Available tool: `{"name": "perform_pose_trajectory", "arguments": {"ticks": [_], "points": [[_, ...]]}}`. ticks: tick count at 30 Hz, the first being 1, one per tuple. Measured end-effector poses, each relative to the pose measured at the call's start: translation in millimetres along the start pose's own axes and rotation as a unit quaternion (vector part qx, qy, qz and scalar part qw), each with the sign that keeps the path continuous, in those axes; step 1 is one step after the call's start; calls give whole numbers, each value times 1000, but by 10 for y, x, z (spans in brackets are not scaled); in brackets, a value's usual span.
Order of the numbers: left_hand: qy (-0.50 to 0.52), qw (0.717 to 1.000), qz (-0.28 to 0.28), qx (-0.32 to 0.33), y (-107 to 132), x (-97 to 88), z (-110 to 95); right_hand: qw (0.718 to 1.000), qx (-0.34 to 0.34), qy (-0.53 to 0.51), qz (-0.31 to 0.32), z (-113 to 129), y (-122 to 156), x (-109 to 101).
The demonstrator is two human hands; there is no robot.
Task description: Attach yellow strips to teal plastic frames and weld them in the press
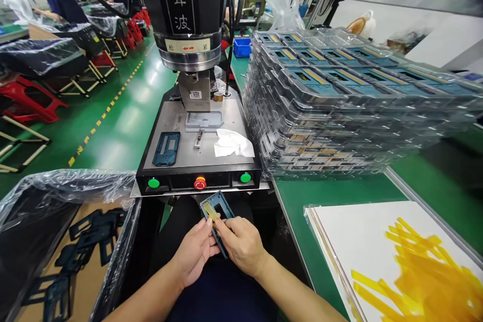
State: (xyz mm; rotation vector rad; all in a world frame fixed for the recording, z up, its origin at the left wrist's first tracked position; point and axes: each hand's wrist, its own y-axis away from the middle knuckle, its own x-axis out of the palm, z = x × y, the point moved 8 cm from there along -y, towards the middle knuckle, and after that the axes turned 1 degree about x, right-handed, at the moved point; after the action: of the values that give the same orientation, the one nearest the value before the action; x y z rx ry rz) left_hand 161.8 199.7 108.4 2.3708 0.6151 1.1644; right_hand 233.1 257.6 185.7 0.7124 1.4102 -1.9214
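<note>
A dark blue plastic housing point(225, 206) with a rectangular opening is tilted in front of me, above my lap. Along its left part lies a narrow yellow strip point(210, 209). My left hand point(196, 251) grips the housing from the left and below, with the thumb at the strip's lower end. On the right side, my right hand point(244, 244) is closed around the housing, and its thumb presses near the same end of the strip. Some fingertips are hidden behind the part. Another blue housing point(166, 149) lies flat on the machine's metal plate point(184, 156).
Ahead stands an ultrasonic press point(195, 88) with a grey fixture point(204, 119) and white cloth point(233, 144). Stacked clear trays point(302, 126) rise at right, near yellow strips point(426, 282) on a white sheet. A plastic-lined box point(85, 292) at left holds several housings. A person point(64, 2) sits far left.
</note>
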Motion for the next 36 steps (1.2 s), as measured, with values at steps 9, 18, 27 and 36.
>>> {"name": "perform_pose_trajectory", "arguments": {"ticks": [9,18,27,36], "points": [[9,1000,6,6,26,-29,3,994,30,-23,106,-23,-47,89],[73,996,25,37,-21,-9,-42,992,47,-25,117,-73,25,132],[-30,990,44,130,-1,-122,-284,966,155,-58,197,-336,-97,312],[-535,753,-284,258,297,-1387,-1011,979,130,29,156,-840,-1002,-39]]}}
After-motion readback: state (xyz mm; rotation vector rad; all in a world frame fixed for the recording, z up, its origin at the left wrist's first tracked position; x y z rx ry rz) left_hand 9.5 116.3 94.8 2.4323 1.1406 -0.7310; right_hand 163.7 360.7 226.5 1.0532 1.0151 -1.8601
